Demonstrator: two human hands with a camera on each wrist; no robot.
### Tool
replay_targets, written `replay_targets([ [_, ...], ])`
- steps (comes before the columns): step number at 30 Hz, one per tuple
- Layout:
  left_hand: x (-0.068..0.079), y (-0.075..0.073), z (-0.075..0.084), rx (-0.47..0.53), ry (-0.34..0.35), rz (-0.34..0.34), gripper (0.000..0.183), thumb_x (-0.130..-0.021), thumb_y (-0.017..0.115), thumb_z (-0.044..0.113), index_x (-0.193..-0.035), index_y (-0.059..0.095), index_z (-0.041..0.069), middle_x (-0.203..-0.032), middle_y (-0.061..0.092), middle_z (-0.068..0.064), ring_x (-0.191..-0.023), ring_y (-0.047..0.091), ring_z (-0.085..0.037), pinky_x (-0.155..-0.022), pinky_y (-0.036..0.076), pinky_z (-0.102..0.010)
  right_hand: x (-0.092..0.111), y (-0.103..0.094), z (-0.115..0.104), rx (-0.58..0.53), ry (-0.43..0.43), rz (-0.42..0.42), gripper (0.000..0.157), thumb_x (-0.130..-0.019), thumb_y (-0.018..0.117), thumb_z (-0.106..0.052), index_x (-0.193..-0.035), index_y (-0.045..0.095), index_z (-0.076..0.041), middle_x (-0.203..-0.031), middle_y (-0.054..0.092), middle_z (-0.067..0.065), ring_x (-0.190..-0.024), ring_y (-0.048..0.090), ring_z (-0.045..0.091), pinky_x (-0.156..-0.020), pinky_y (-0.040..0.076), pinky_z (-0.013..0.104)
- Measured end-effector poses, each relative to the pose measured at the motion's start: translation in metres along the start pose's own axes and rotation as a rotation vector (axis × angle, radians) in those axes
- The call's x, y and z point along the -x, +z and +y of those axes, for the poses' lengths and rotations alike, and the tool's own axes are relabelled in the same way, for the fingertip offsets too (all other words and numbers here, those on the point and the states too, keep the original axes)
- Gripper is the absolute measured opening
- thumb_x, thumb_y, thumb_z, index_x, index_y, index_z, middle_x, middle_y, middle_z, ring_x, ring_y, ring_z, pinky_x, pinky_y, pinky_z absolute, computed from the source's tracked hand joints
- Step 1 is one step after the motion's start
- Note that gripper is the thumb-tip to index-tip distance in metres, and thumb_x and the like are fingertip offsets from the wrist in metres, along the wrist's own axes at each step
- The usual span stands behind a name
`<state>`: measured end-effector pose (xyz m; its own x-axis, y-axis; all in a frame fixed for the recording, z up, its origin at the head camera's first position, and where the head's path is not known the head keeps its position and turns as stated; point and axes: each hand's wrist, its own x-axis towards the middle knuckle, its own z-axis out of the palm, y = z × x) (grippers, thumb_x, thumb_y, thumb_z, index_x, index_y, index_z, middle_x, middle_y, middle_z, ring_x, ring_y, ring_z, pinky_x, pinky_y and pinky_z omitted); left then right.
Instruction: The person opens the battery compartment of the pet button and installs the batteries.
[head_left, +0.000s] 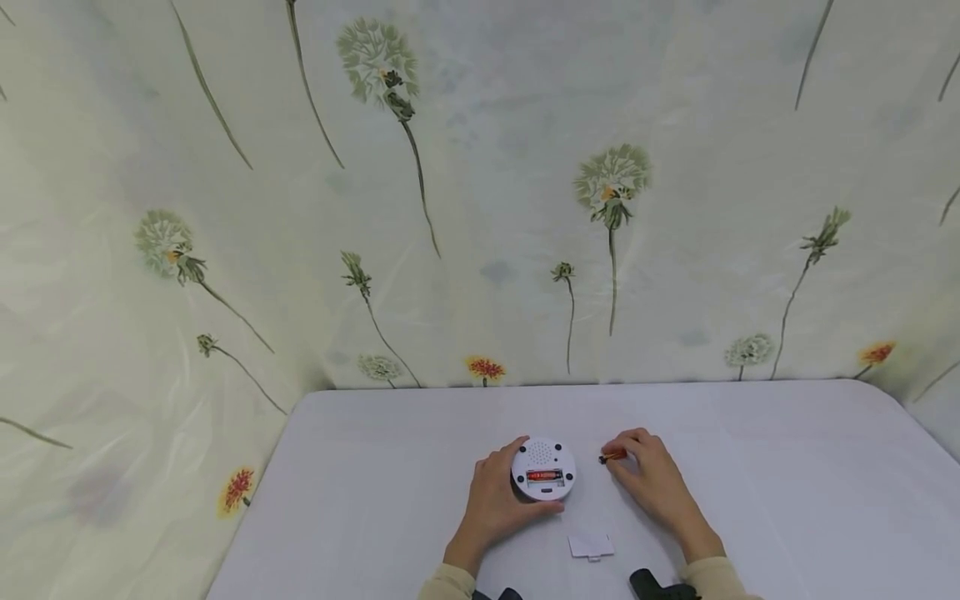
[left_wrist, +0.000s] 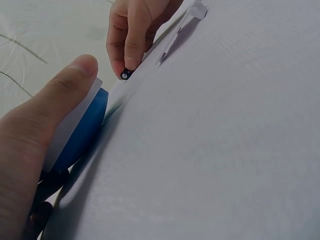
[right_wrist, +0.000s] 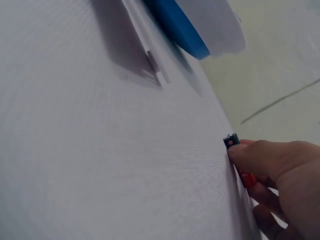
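Observation:
My left hand [head_left: 498, 497] grips a round device [head_left: 542, 454] by its edge, fingers on the far side and thumb at the near side. Its white underside faces up, with speaker holes, dark feet and an uncovered compartment where a red battery [head_left: 543, 476] lies. Blue shows on the device's side [left_wrist: 85, 132] in the left wrist view. To the right, my right hand [head_left: 660, 483] pinches another battery [right_wrist: 231, 141], black at one end and red farther along, low over the table. Its fingers partly hide this battery.
A small white battery cover [head_left: 591, 547] with a tab lies on the white-covered table [head_left: 360, 500], nearer me and between the hands. Dark wrist gear [head_left: 660, 586] shows at the bottom edge. Behind the table hangs a flowered sheet [head_left: 495, 208].

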<state>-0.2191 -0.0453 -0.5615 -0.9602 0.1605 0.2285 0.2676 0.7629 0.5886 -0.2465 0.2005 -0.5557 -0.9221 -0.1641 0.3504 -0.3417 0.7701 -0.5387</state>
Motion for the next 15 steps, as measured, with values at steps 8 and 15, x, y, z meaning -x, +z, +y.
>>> replay_targets([
  [8, 0.0014, -0.0012, 0.0006, 0.002, 0.008, 0.003, 0.100, -0.050, 0.064, 0.074, -0.134, 0.032, 0.029, -0.122, 0.051, 0.012, -0.106, 0.048, -0.005, -0.094, 0.031, -0.030, 0.0022, 0.0011, 0.0018, 0.028, -0.025, 0.025, 0.012, -0.076, 0.068, -0.015, -0.085, 0.064, -0.021, -0.081, 0.054, -0.009, -0.077, 0.043, 0.010, -0.068, 0.035, 0.028],
  [15, 0.0015, -0.0032, 0.0025, -0.003, 0.011, -0.002, 0.099, -0.051, 0.065, 0.072, -0.134, 0.032, 0.029, -0.123, 0.050, 0.012, -0.106, 0.047, -0.004, -0.094, 0.031, -0.030, 0.0032, -0.0028, 0.0004, 0.020, -0.007, -0.001, 0.012, -0.078, 0.066, -0.019, -0.089, 0.062, -0.024, -0.083, 0.056, -0.012, -0.078, 0.044, 0.008, -0.069, 0.036, 0.028],
])
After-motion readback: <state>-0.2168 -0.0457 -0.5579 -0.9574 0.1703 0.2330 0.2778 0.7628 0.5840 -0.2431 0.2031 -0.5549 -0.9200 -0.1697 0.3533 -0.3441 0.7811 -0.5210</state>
